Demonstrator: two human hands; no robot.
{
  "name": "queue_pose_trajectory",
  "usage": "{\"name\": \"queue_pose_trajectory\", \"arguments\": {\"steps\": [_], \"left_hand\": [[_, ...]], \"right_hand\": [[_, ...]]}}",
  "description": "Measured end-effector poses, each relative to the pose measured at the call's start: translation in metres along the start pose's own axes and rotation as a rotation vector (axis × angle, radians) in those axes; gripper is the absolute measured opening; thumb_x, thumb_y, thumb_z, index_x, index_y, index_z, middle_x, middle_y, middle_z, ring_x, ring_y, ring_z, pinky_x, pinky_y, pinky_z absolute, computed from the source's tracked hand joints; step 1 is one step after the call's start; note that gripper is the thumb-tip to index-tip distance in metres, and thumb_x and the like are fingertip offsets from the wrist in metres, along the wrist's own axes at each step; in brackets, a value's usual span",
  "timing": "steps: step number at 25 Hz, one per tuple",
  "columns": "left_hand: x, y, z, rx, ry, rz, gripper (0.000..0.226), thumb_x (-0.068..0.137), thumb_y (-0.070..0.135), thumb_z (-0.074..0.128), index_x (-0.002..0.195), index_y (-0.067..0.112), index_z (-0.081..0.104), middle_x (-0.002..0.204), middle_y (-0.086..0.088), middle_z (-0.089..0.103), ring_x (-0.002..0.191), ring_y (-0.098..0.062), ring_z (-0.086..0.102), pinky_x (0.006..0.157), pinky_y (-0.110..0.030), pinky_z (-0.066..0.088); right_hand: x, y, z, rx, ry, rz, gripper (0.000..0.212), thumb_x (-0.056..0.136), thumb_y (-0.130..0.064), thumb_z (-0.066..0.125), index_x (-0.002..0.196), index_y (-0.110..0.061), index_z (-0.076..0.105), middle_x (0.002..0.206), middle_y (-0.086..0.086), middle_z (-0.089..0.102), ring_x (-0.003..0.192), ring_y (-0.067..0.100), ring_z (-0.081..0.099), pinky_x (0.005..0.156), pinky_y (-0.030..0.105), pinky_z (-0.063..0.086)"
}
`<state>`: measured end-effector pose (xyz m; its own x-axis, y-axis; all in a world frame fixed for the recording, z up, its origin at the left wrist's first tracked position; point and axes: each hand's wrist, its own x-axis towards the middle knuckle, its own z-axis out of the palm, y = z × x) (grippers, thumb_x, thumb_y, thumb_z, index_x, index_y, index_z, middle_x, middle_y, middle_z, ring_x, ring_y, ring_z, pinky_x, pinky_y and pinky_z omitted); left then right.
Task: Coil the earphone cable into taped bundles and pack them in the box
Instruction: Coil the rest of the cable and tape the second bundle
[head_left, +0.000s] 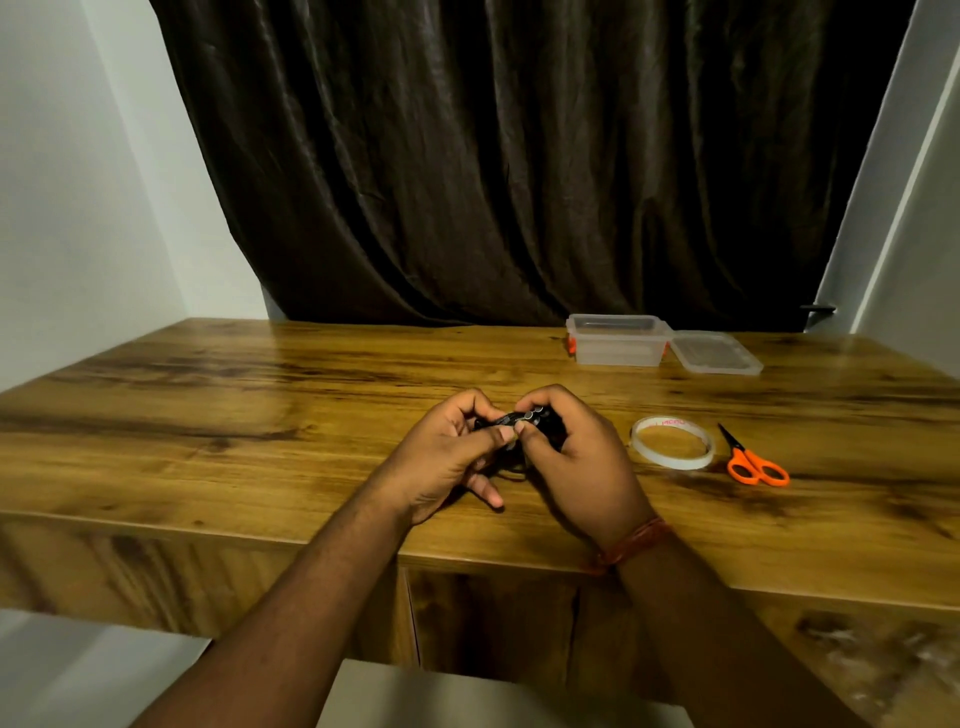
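The black earphone cable, gathered into a small dark bundle, is held above the middle of the wooden table, between both hands. The left hand pinches the bundle with thumb and curled fingers; one finger points down toward the table. The right hand is curled round the bundle's right side, fingertips pressing on it. Most of the cable is hidden by the fingers, so the number of loops cannot be told.

Judged step: coiling, or securing the coil before taping. To do it well, keep the loops even and flat, hold the crossing point firmly with one hand, and do not release tension until tape is applied.

Just right of the right hand lies one roll of clear adhesive tape, flat on the table. Beside it lies one pair of orange-handled scissors, blades closed. Near the far edge stands one clear plastic box with orange clips, open; its one clear lid lies touching the box's right side. No finished bundles can be made out in the box.
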<state>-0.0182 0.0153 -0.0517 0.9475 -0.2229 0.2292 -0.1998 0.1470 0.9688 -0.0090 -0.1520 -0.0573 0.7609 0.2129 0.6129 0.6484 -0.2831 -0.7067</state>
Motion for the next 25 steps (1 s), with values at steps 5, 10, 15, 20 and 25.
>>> {"name": "queue_pose_trajectory", "arguments": {"steps": [5,10,15,20,25], "left_hand": [[0.002,-0.007,-0.001,0.099,0.044,0.024,0.016,0.085,0.020,0.069,0.088,0.017,0.054,0.093,-0.019,0.050,0.072,-0.036,0.049,0.043,-0.035,0.056],[-0.005,-0.001,0.012,0.374,0.185,0.100,0.011,0.092,0.017,0.064,0.087,0.015,0.054,0.074,-0.025,0.055,0.058,-0.027,0.056,0.057,-0.053,0.059],[-0.008,0.003,0.022,0.659,0.271,0.280,0.010,0.093,0.012,0.061,0.086,0.013,0.053,0.080,-0.010,0.062,0.057,-0.022,0.066,0.049,-0.041,0.058],[-0.006,0.002,0.020,1.045,0.344,0.484,0.019,0.088,0.013,0.061,0.083,0.024,0.047,0.080,0.011,0.051,0.073,-0.001,0.048,0.060,-0.010,0.033],[-0.006,0.000,0.019,1.083,0.350,0.531,0.013,0.088,0.011,0.061,0.085,0.020,0.052,0.082,0.007,0.055,0.075,-0.005,0.048,0.062,-0.010,0.034]], "right_hand": [[0.000,-0.001,0.001,-0.010,-0.002,0.014,0.012,0.091,-0.016,0.061,0.098,-0.026,0.061,0.089,-0.007,0.065,0.080,0.009,0.061,0.064,0.024,0.048],[0.001,0.000,0.001,-0.003,0.013,0.022,0.013,0.091,-0.015,0.061,0.097,-0.027,0.060,0.091,-0.006,0.066,0.082,0.009,0.062,0.068,0.027,0.051],[0.001,0.001,0.001,-0.011,0.028,0.009,0.013,0.090,-0.015,0.063,0.097,-0.025,0.059,0.090,-0.006,0.065,0.082,0.010,0.061,0.068,0.026,0.049],[0.000,0.000,0.003,-0.044,0.027,-0.017,0.017,0.088,-0.012,0.063,0.097,-0.024,0.056,0.090,-0.006,0.062,0.081,0.006,0.059,0.065,0.015,0.044],[0.001,0.004,0.003,0.068,-0.032,0.061,0.021,0.088,-0.010,0.063,0.100,-0.025,0.056,0.092,-0.006,0.064,0.083,0.010,0.062,0.070,0.020,0.050]]}}
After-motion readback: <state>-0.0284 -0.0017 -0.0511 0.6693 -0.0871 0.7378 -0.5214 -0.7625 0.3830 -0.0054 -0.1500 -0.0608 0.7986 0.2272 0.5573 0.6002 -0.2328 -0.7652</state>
